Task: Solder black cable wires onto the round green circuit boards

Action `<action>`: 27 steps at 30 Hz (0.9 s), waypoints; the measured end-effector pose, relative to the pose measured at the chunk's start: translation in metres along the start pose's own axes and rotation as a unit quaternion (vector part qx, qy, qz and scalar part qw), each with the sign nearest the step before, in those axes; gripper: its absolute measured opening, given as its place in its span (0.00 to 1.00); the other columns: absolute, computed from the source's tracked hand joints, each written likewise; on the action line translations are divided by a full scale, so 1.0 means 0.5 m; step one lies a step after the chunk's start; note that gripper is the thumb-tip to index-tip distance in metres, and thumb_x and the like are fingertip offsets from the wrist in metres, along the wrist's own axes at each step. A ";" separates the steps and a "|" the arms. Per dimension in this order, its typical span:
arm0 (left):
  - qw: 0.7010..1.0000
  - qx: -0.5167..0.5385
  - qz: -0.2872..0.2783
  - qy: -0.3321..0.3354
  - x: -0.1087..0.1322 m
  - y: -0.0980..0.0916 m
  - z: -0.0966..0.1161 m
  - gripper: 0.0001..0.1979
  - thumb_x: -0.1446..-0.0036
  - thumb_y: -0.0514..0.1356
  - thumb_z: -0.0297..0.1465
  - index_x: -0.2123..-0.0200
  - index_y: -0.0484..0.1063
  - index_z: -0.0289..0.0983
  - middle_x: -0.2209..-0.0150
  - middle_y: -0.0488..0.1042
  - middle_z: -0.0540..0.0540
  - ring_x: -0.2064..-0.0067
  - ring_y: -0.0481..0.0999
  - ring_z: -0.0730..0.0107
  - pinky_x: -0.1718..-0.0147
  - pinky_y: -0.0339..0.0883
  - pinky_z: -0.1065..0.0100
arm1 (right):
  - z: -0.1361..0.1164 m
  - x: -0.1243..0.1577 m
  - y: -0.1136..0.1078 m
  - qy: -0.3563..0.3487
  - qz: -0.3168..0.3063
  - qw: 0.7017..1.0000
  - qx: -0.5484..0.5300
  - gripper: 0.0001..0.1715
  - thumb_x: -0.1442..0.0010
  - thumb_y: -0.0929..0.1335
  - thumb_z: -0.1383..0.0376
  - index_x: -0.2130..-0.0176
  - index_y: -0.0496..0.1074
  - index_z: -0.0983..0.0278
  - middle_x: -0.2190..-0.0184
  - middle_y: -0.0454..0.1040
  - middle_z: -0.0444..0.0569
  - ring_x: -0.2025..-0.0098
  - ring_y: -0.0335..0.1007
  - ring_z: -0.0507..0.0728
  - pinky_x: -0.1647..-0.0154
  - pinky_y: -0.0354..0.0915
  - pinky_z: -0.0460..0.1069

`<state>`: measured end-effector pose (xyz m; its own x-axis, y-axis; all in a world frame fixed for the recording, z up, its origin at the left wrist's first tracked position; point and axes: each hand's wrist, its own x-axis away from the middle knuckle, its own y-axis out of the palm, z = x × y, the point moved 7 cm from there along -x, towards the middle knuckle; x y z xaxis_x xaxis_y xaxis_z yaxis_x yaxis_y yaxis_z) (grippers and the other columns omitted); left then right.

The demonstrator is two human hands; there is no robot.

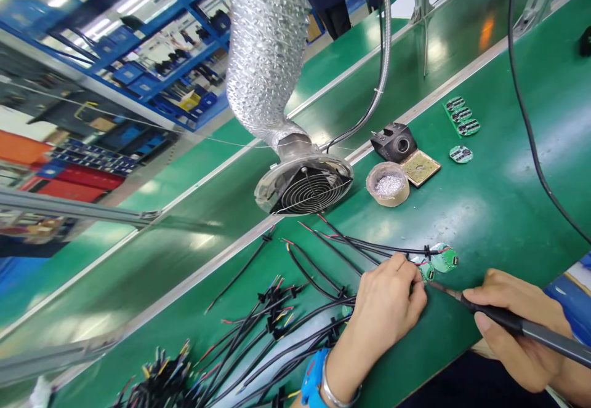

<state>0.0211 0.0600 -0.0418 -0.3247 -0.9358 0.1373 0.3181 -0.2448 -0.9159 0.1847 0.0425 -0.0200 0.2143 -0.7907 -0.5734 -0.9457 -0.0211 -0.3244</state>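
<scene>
My right hand (521,328) grips a black soldering iron (498,317) like a pen. The iron's tip points left, at the edge of a small green circuit board (427,271). My left hand (390,300) is closed in a pinch at that board's near edge; its fingertips partly hide the board and any wire there. Just behind lies a second round green circuit board (445,258), with a black cable (392,247) and its red wire end reaching it. More black cables (318,309) with bared coloured ends lie under and left of my left wrist.
A fume extractor (305,186) hangs from a silver duct (268,45) over the bench. Behind my hands stand a tub of silvery bits (388,184), a black iron holder (394,142) and a sponge tray (420,168). Further right lie more boards (462,116) and a hanging black cord (530,125).
</scene>
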 end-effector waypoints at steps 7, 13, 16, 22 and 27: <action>1.000 0.010 0.025 -0.006 0.002 -0.003 0.001 0.04 0.43 0.57 0.26 0.70 0.69 0.40 0.69 0.71 0.51 0.71 0.71 0.70 0.72 0.58 0.68 | -0.001 -0.001 0.002 -0.010 -0.006 1.000 0.005 0.15 0.44 0.64 0.76 0.57 0.71 0.64 0.76 0.73 0.44 0.77 0.67 0.51 0.76 0.66 0.48; 0.999 0.029 0.030 -0.028 0.002 0.000 0.002 0.05 0.44 0.57 0.26 0.72 0.69 0.40 0.69 0.72 0.51 0.69 0.72 0.70 0.71 0.59 0.68 | -0.006 0.005 0.004 -0.027 0.004 1.000 0.004 0.14 0.44 0.64 0.76 0.58 0.71 0.65 0.76 0.73 0.45 0.77 0.67 0.51 0.77 0.65 0.48; 0.998 0.034 0.028 -0.041 0.001 0.001 0.001 0.05 0.45 0.57 0.26 0.72 0.69 0.40 0.70 0.72 0.51 0.69 0.73 0.69 0.71 0.60 0.68 | -0.013 0.006 0.002 -0.037 0.007 0.999 0.030 0.13 0.45 0.65 0.75 0.59 0.71 0.64 0.76 0.73 0.44 0.76 0.69 0.52 0.76 0.66 0.49; 0.999 0.026 0.021 -0.041 0.001 -0.001 0.002 0.05 0.45 0.57 0.26 0.72 0.70 0.40 0.70 0.73 0.51 0.69 0.73 0.69 0.72 0.60 0.68 | 0.000 0.026 -0.021 -0.008 0.013 1.000 0.026 0.17 0.44 0.65 0.73 0.55 0.72 0.60 0.71 0.75 0.46 0.70 0.75 0.57 0.73 0.70 0.51; 0.999 0.008 0.019 -0.041 -0.003 -0.002 0.002 0.05 0.44 0.58 0.27 0.71 0.70 0.40 0.68 0.73 0.50 0.68 0.75 0.67 0.71 0.63 0.67 | 0.025 0.030 -0.032 -0.009 0.061 0.996 0.062 0.27 0.41 0.68 0.73 0.44 0.71 0.61 0.62 0.79 0.47 0.66 0.76 0.55 0.67 0.73 0.51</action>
<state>0.0221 0.0612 -0.0405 -0.2385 -0.9619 0.1335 0.3436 -0.2121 -0.9148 0.2062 0.0385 -0.0327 0.1048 -0.7711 -0.6280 -0.9278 0.1515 -0.3408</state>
